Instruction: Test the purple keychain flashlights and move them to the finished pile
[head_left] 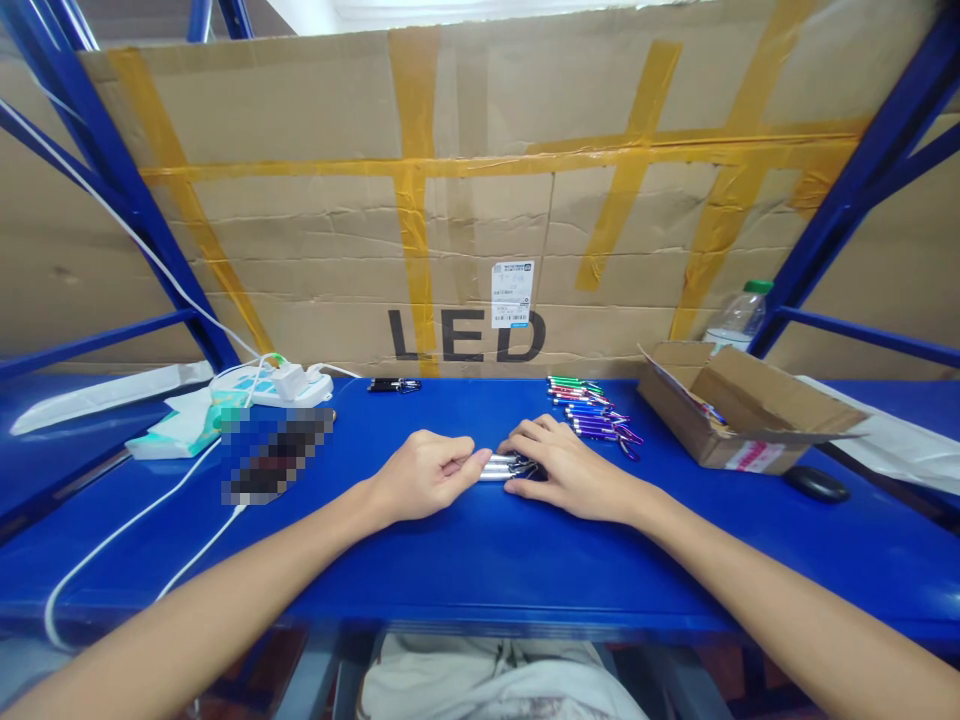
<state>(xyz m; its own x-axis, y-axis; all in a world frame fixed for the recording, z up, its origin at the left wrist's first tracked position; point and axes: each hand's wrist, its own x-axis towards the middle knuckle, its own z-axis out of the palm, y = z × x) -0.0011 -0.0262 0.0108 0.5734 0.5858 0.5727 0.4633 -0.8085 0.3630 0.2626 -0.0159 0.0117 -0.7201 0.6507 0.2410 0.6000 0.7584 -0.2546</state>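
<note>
In the middle of the blue table, several slim silver metal tubes with clips point(495, 467) lie side by side between my hands. My left hand point(429, 473) is closed, its thumb and curled fingers at the left ends of the tubes. Over the dark clip ends, my right hand point(564, 468) is bent with fingers and thumb around them; its palm hides part of the clips. Behind my right hand lie rows of similar coloured metal tubes point(589, 410) in green, red, blue and purple. A small group of black ones point(394, 385) rests near the back edge.
An open cardboard box point(742, 410) stands at the right, beside a black computer mouse point(816, 484) and a green-capped bottle point(739, 318). At the left are a power strip point(277, 385), a tissue pack point(172, 430), white cables and a blurred-out phone-like object point(279, 458). Large cardboard point(322, 240) walls the back.
</note>
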